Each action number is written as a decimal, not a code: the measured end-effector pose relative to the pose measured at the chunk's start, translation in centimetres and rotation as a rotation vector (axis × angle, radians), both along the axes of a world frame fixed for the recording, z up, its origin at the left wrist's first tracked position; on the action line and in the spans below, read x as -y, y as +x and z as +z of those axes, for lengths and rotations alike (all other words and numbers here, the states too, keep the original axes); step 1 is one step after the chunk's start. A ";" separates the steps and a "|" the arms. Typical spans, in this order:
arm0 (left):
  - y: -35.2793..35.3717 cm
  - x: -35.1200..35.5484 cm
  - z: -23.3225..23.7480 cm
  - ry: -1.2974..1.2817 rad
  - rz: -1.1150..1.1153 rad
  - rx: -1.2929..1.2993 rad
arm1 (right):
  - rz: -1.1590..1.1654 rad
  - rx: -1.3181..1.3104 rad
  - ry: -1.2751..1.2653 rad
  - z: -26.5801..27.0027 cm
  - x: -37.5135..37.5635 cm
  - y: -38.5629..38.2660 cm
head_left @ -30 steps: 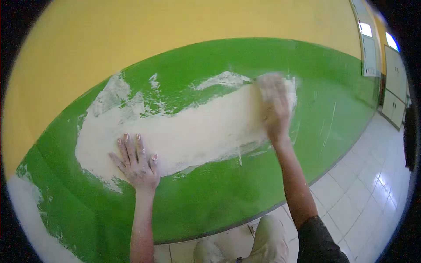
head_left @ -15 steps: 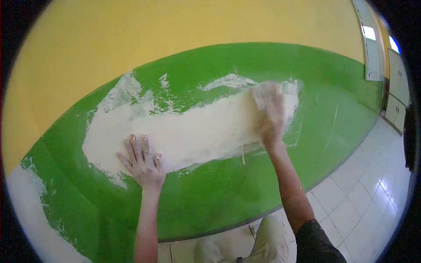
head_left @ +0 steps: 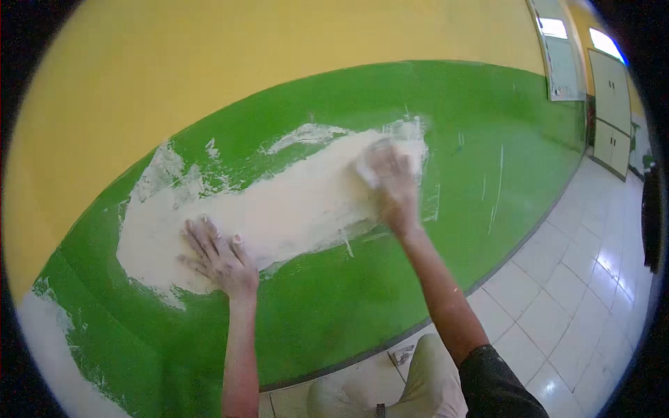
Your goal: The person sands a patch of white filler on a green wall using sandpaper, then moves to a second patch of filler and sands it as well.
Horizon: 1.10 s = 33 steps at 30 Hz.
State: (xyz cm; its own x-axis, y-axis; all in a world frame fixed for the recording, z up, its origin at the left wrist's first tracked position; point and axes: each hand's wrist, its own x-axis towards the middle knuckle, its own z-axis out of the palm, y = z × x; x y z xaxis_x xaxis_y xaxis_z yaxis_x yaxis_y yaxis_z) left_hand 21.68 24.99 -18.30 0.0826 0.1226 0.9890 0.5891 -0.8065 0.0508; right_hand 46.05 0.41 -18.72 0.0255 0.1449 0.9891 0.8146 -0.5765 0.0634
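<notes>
A long white patch of wall filler (head_left: 293, 198) covers part of the green wall (head_left: 334, 285). My left hand (head_left: 221, 261) lies flat on its lower left part, fingers spread, with white powder on the fingertips. Near the patch's right end, my right hand (head_left: 396, 182) presses a pale, dusty sheet (head_left: 365, 167) to the surface; it looks like sandpaper, though motion blurs it. The fingers hold the sheet against the wall, and its underside is hidden.
Yellow paint (head_left: 244, 49) covers the upper wall. Another white patch (head_left: 52, 348) is at the lower left. Below are pale floor tiles (head_left: 543, 320), my knees and a small flat object (head_left: 402, 355). A cabinet (head_left: 611, 111) and a framed board (head_left: 561, 59) stand far right.
The view has turned to the right, so the wall and patch appear further left. My right hand still holds the sheet near the patch's right end; my left hand stays on the filler.
</notes>
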 end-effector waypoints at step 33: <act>17.8 16.3 3.7 0.752 -0.269 -0.920 | 0.672 -1.106 0.881 -20.3 11.4 -6.6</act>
